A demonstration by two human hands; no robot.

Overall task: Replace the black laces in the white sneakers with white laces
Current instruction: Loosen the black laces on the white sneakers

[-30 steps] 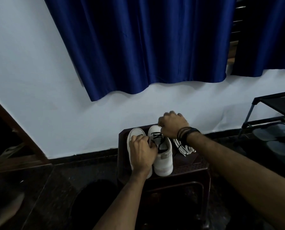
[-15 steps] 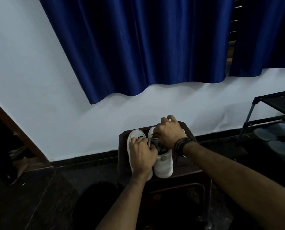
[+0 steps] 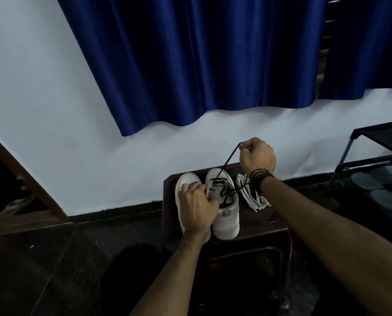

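Note:
Two white sneakers stand side by side on a dark stool (image 3: 254,222), toes toward the wall. My left hand (image 3: 196,207) lies over the left sneaker (image 3: 187,179) and grips the inner edge of the right sneaker (image 3: 227,222). My right hand (image 3: 256,156) is raised above the stool's far edge and pinches the black lace (image 3: 228,161), which runs taut down to the right sneaker's front eyelets. More black lace lies loosely crossed over the tongue. A bundle of white laces (image 3: 252,197) lies on the stool right of the shoes, partly under my right wrist.
A white wall with a blue curtain (image 3: 202,60) stands directly behind the stool. A black metal shoe rack (image 3: 377,160) with dark footwear stands at the right. A dark round object (image 3: 131,274) sits on the floor left of the stool. Brown wooden framing is at the far left.
My right hand has risen from the right sneaker's laces up and to the right, drawing a length of black lace out taut. The white lace bundle is uncovered again. My left hand stayed put.

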